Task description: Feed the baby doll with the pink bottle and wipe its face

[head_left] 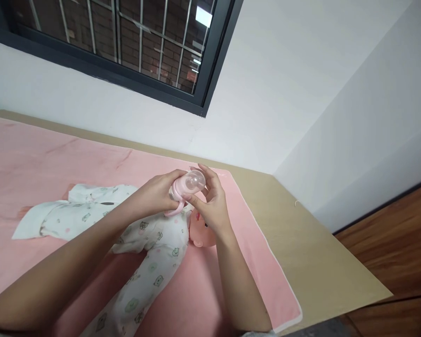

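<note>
A pink baby bottle (179, 188) with a clear cap over its teat and a pink side handle is held up over a baby doll. My left hand (157, 191) is closed around the bottle's body. Around the clear cap (195, 180) curl the thumb and fingers of my right hand (212, 199), gripping it; the cap still sits on the bottle. Beneath both hands the doll (161, 234) lies on its back in white printed clothes, its head to the right. My right hand hides part of the doll's head (200, 231).
A pink blanket (73, 159) with a white edge lies under the doll on a tan board (277, 210). Behind is a white wall with a dark-framed, barred window (203, 105). Wood-grain panels (389, 243) stand at the right.
</note>
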### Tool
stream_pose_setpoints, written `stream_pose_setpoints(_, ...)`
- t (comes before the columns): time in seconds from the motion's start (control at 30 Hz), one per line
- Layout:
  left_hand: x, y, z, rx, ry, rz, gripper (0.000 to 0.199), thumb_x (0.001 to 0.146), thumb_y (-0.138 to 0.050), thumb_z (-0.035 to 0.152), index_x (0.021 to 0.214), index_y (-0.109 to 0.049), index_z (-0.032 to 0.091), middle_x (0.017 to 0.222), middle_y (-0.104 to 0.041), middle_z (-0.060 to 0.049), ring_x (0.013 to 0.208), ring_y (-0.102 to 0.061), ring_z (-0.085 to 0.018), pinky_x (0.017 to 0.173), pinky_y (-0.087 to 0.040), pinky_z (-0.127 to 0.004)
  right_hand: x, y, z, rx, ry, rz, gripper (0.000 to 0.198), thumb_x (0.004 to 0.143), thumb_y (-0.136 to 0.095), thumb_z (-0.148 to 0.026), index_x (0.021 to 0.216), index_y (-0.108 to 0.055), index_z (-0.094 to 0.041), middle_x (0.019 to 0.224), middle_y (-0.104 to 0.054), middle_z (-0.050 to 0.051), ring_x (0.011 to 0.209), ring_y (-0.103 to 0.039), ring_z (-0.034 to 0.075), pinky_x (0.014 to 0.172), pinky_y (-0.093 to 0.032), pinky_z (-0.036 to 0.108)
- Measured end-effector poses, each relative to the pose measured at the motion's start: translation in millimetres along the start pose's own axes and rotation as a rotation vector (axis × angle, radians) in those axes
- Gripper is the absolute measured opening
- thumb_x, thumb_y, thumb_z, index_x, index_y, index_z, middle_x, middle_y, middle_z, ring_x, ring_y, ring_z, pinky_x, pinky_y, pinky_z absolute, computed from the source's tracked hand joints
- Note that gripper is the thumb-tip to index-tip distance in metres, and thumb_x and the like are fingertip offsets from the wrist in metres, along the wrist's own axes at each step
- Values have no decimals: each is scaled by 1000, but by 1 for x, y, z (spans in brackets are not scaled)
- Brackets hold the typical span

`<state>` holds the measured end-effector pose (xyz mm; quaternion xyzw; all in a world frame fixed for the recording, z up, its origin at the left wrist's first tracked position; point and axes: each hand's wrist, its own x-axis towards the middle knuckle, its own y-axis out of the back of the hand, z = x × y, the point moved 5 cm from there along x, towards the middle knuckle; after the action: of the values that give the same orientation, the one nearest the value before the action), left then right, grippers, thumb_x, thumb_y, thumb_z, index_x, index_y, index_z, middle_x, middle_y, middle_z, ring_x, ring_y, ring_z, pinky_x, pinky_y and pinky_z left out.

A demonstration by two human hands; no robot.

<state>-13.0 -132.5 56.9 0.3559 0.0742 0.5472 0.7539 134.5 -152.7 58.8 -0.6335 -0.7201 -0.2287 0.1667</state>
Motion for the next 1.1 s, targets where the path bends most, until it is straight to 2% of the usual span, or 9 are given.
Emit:
stream_pose_setpoints(0.1, -1, 0, 2, 15, 10, -17, 39, 58, -55, 20, 96, -65, 23, 80, -67, 3, 67, -58, -19, 53, -39, -25, -1, 1, -3, -8, -1, 28, 53, 72, -81, -44, 120, -63, -30, 132, -62, 4, 122, -59, 21, 105, -51, 39)
stream_pose_setpoints(0.3, -2, 0, 3, 16, -25, -38, 40, 56, -52, 18, 94, -65, 22, 79, -64, 3, 65, -54, -18, 53, -37, -25, 1, 4, 0, 11, -22, 20, 51, 68, -83, -44, 114, -67, -29, 126, -65, 3, 116, -62, 20, 98, -55, 36)
stream_pose_setpoints(0.6, 0, -1, 1, 141, -51, -29, 48, 55, -53, 18, 102, -65, 22, 90, -66, 2, 75, -58, -19, 60, -41, -27, 1, 8, 2, -24, -36, -24, 51, 66, -86, -43, 112, -67, -29, 122, -66, 3, 111, -63, 19, 93, -57, 34)
stream_pose_setpoints(0.77, 0, -1, 0, 181, -39, -36, 50, 55, -52, 17, 102, -65, 22, 91, -67, 1, 77, -59, -21, 59, -41, -27, 0, 9, 0, -61, -51, -41, 51, 68, -84, -46, 113, -68, -29, 123, -66, 4, 113, -63, 20, 95, -56, 36)
stream_pose_setpoints(0.93, 1, -3, 0, 212, -63, -44, 53, 57, -52, 19, 107, -65, 22, 101, -69, -2, 85, -62, -23, 66, -43, -29, -1, 11, -1, -81, -77, -66, 50, 68, -84, -43, 114, -69, -29, 123, -67, 3, 113, -64, 20, 97, -55, 38)
stream_pose_setpoints(1.1, 0, -3, 1, 274, -52, -53, 56, 58, -51, 18, 112, -66, 21, 101, -69, -3, 88, -62, -25, 68, -43, -30, -1, 10, 1, -102, -98, -90, 48, 69, -83, -42, 114, -69, -29, 122, -68, 3, 111, -64, 20, 97, -55, 39)
